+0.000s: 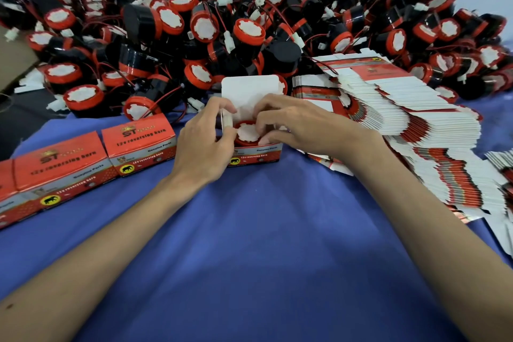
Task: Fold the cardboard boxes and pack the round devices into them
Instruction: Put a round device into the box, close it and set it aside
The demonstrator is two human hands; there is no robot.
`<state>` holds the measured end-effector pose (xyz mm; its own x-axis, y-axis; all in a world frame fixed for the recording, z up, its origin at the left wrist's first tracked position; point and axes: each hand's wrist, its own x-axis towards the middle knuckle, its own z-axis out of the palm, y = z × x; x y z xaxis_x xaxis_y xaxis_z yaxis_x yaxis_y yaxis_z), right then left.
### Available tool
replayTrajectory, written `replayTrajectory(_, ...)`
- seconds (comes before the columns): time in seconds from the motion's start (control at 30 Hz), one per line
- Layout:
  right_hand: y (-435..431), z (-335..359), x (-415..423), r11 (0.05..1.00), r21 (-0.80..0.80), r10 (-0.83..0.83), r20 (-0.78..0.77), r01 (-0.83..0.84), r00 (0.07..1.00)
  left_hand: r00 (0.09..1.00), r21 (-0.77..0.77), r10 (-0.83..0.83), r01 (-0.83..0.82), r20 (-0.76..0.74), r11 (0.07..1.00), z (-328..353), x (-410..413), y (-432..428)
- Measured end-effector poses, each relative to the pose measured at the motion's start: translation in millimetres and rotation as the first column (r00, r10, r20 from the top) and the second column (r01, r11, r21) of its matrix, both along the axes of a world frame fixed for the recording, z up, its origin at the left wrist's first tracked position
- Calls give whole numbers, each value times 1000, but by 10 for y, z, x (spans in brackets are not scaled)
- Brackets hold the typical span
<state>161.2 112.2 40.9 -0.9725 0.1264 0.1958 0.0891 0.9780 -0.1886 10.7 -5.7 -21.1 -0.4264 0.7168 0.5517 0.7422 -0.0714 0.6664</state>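
Device (248,133), one, in one open box (256,155), three closed boxes (61,166)

You have bright, even light. Only faint shadows lie under your right hand (294,125). The pile (249,30) beyond it looks blurry, and straight lines bend near the edges.
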Motion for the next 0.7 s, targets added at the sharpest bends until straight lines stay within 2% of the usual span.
replayTrajectory(0.17, -36, 7, -22, 999, -48, -23, 7, 24, 1000, 1000, -17, 10, -11, -9, 1000, 21, 15, -14)
replayTrajectory(0.37, -58, 26, -4, 997, -61, -43, 18, 44, 999, 939, -25, 78, -92, -335, 995, 82, 7, -70)
replayTrajectory(0.7, -67, 54, -15, 992, -100, -71, 51, 76, 996, 850, -2, 111, -131, -516, 991, 173, -21, -74)
